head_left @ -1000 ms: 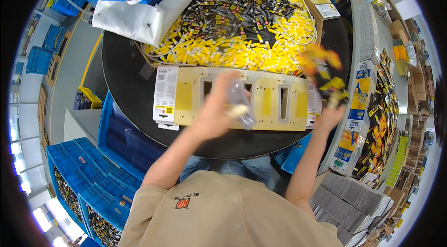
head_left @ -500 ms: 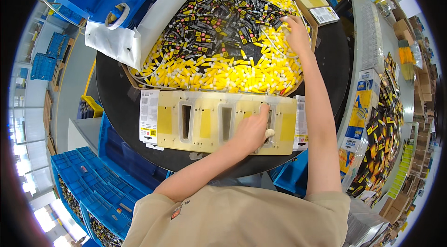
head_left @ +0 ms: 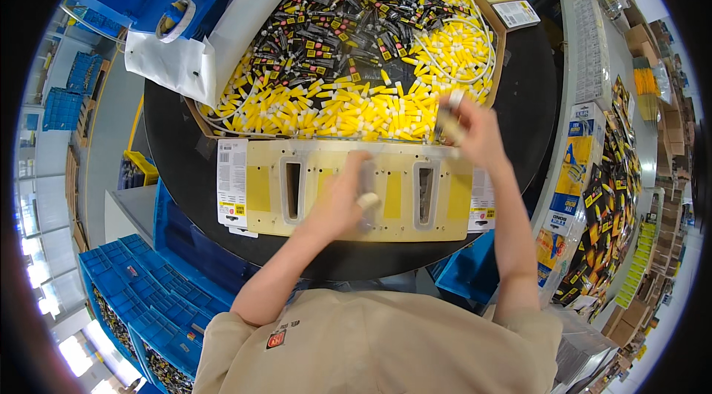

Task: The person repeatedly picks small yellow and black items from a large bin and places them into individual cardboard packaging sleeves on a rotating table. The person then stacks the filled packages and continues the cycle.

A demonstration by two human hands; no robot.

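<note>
In a likely carrying step, my right hand (head_left: 478, 133) pinches a blurred dark piece (head_left: 447, 115) near the slotted board's (head_left: 394, 205) far edge. I can't tell my left hand's (head_left: 334, 202) grip, mid-board; the next move needs steadiness.

Board (head_left: 393, 197) cream, yellow patches. Tubes (head_left: 311, 45) black, yellow, pink. Caps (head_left: 352, 116) yellow-and-white. Table (head_left: 532, 82) black. Crates (head_left: 137, 279) blue. Shirt (head_left: 400, 342) tan.

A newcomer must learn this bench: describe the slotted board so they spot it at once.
Find the round black table and the heap of black and yellow pieces on it. Along the heap's edge nearest the person lies the slotted board, long and pale yellow, below the left hand. Unlike the white printed cards at its ends, it has framed slots and darker yellow patches.
</note>
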